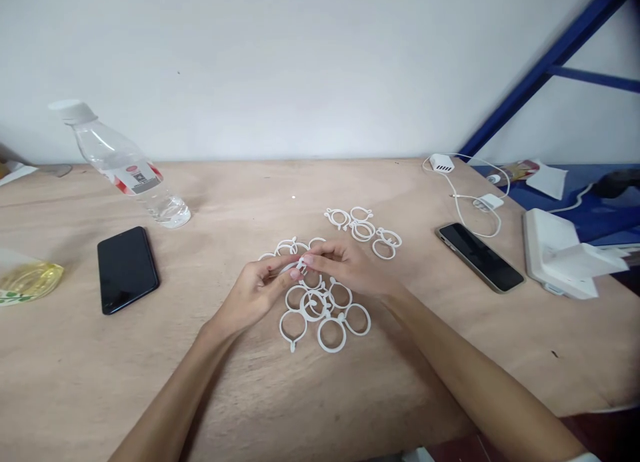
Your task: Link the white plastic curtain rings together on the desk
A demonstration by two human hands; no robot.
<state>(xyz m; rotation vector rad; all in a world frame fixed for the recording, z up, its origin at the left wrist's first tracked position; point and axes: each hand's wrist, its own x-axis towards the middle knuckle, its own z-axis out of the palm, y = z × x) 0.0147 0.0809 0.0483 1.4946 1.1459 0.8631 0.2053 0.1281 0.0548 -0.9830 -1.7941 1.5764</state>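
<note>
White plastic curtain rings with small eyelets lie in a loose, overlapping pile in the middle of the wooden table. Above the pile's far side, my left hand and my right hand meet fingertip to fingertip. Both pinch one small white curtain ring at its eyelet end; the fingers partly cover it. Behind my right hand lies a smaller group of curtain rings, apart from the pile.
On the left stand a water bottle, a black phone and a yellowish clear packet. To the right lie another phone, a white charger with cable, and a white device. A blue metal frame rises behind.
</note>
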